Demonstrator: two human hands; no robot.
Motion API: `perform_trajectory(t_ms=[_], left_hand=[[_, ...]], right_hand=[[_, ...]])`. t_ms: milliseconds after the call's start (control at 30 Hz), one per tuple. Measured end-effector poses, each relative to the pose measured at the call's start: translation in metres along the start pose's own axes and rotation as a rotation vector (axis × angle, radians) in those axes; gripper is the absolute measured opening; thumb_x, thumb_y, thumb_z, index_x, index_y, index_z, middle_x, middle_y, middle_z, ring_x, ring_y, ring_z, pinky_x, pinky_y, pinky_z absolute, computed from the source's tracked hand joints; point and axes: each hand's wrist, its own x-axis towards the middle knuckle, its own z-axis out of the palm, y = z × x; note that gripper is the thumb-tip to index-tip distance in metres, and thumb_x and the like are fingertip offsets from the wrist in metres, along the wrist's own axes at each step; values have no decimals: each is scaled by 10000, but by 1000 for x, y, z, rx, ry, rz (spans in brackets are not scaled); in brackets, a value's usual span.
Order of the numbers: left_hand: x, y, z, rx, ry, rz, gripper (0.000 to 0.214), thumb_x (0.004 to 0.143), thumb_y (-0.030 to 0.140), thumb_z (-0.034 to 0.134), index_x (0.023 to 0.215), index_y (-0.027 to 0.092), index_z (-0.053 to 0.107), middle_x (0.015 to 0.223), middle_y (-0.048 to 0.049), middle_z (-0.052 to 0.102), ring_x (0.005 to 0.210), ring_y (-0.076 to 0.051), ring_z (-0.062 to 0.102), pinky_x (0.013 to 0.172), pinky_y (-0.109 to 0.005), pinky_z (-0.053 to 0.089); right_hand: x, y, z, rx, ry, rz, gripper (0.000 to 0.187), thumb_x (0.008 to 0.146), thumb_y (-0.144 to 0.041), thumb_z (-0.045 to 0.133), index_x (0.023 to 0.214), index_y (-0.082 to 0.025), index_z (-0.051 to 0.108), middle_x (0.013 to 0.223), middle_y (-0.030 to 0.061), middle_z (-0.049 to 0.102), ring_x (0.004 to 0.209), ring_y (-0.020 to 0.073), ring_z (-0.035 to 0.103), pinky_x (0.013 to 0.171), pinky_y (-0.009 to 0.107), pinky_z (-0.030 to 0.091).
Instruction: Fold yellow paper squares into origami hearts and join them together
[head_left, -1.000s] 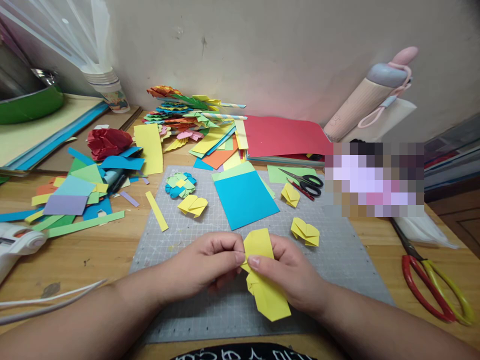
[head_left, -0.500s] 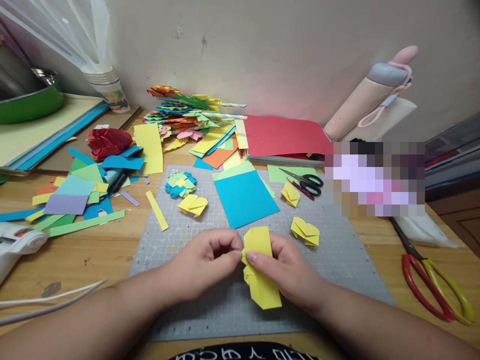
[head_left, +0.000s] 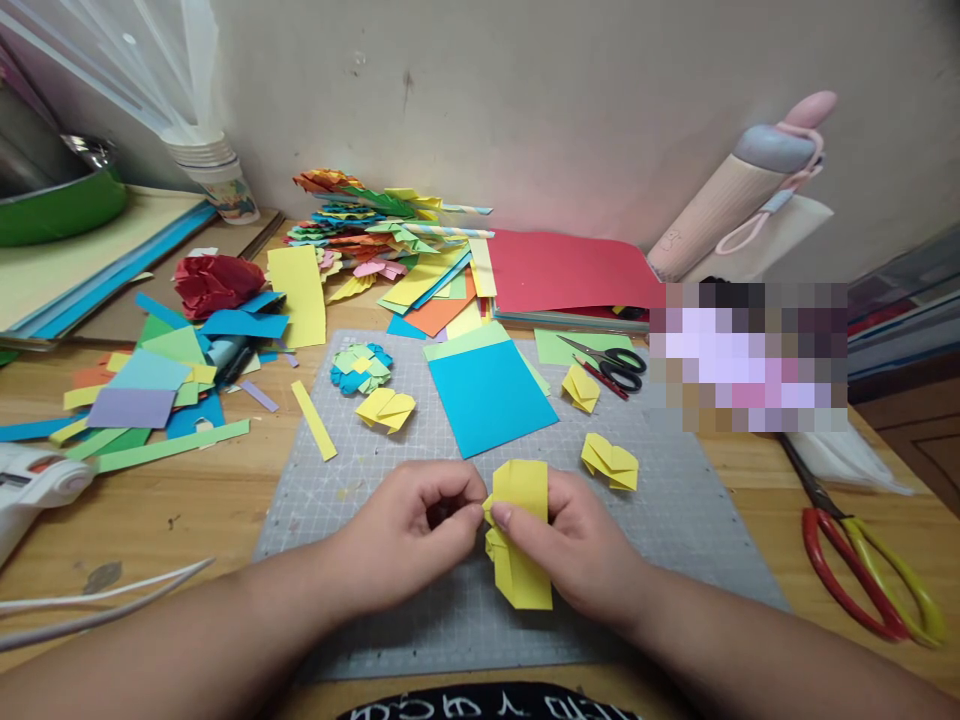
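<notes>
A folded yellow paper [head_left: 523,575] stands nearly upright over the grey cutting mat [head_left: 360,630]. My right hand [head_left: 581,535] is closed on it, thumb across the front and fingers behind. At its left edge, my left hand [head_left: 431,520] pinches a small folded part between thumb and forefinger. Folded yellow pieces lie around: one piece [head_left: 385,410] to the left, another [head_left: 610,462] to the right, and a third [head_left: 580,388] farther back. Beyond my hands is a blue paper square [head_left: 491,395], partly covering light green sheets.
Small black scissors [head_left: 619,365] lie at the mat's back right, larger red-and-yellow-handled scissors [head_left: 862,570] at the right. A blue-green paper flower [head_left: 361,368] sits back left. Paper scraps [head_left: 135,405] and a white glue gun [head_left: 45,485] are on the left; a red sheet [head_left: 570,270] lies behind.
The yellow paper has turned slightly, its top moving right and its lower end left. Both hands keep their grip in almost the same place.
</notes>
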Motion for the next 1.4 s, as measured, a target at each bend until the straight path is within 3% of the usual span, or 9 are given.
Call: perform_trajectory(t_ms=[133, 267, 500, 600, 733, 867, 1100, 1400], left_hand=[[0, 0, 0, 10, 2, -2, 153, 778, 187, 481, 628, 181, 449, 590, 48, 399, 564, -94, 351, 529, -210, 307], [0, 1, 1, 52, 3, 12, 159, 739, 152, 470, 594, 185, 415, 570, 50, 370, 553, -91, 338, 512, -208, 292], [-6, 1, 8, 358, 110, 79, 228, 730, 114, 472, 566, 191, 333, 543, 55, 342, 520, -89, 327, 488, -219, 245], [-8, 0, 5, 322, 98, 117, 241, 787, 146, 474, 592, 191, 340, 570, 50, 349, 537, -95, 334, 506, -228, 253], [-6, -1, -2, -143, -35, 24, 244, 899, 298, 408, 689, 182, 453, 618, 33, 406, 573, -108, 359, 535, -236, 290], [-4, -3, -4, -427, -106, -53, 250, 895, 365, 475, 731, 176, 466, 616, 46, 381, 570, -100, 322, 526, -231, 259], [-3, 0, -4, -385, -142, -80, 263, 886, 390, 508, 737, 176, 471, 676, 34, 417, 631, -109, 353, 569, -228, 289], [-2, 1, -4, -314, -122, -80, 301, 875, 400, 509, 683, 176, 448, 635, 51, 363, 601, -107, 305, 558, -227, 271]], right_hand=[[-2, 0, 1, -54, -9, -43, 204, 847, -296, 498, 680, -182, 467, 627, -23, 460, 553, 99, 411, 489, 223, 351], [-3, -1, -1, -191, -40, -179, 229, 865, -263, 455, 648, -195, 429, 624, -27, 421, 556, 105, 399, 501, 237, 338], [-6, 0, 1, -554, -33, -377, 228, 875, -200, 431, 649, -205, 396, 628, -14, 433, 584, 128, 404, 562, 296, 302], [-6, 1, 3, -388, -52, -305, 228, 887, -253, 442, 665, -201, 428, 635, -16, 437, 585, 123, 407, 554, 281, 324], [-3, 1, 3, 134, -74, 22, 232, 880, -399, 501, 790, -186, 526, 669, -13, 510, 586, 112, 482, 539, 239, 401], [0, 0, 1, 349, -123, 88, 287, 821, -452, 597, 782, -168, 580, 675, -5, 566, 592, 106, 528, 567, 233, 439], [-2, 0, 0, 354, -130, 91, 306, 818, -466, 609, 764, -166, 587, 642, -14, 548, 549, 91, 490, 530, 216, 423], [-3, 3, -1, 223, -152, -60, 272, 891, -399, 532, 751, -166, 548, 662, -18, 504, 574, 85, 441, 524, 198, 369]])
